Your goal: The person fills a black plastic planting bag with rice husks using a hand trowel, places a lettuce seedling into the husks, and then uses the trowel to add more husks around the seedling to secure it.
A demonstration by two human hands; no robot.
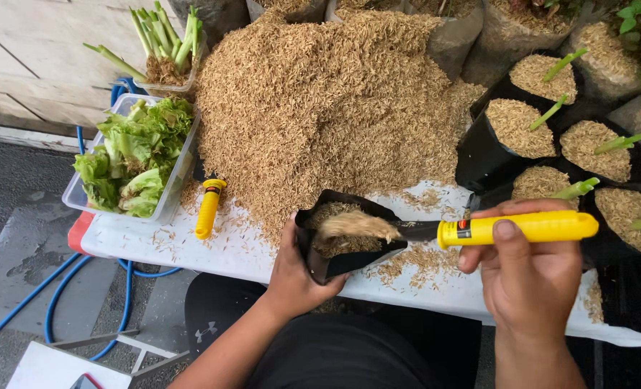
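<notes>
Holding a small black bag (pixel 335 248) open at the near edge of the bench (pixel 227 248), the left hand (pixel 295 277) wraps its grip around the bag's left side, thumb on the rim. The bag tilts toward the person and is partly filled with husk. The right hand (pixel 529 277) closes its grip on the yellow handle of a trowel (pixel 479 230), thumb on top, and the blade, loaded with husk, lies across the bag's mouth. Some husk lies spilled on the white bench just right of the bag, under the trowel's shaft. Behind the bag, a big husk pile (pixel 320 108) covers the middle of the bench up to its far edge. At the left end of the bench a clear tub (pixel 180 173) holds green lettuce (pixel 133 155); a second tub behind it carries cut green stalks (pixel 165 36) set in husk. A yellow tool handle (pixel 209 209) lies on the bench between the lettuce tub and the pile. At the right end stand filled black bags (pixel 511 130), each topped with husk and a green stalk, packed close together. Below the left end of the bench a blue hose (pixel 47 288) loops over the wet grey floor.
</notes>
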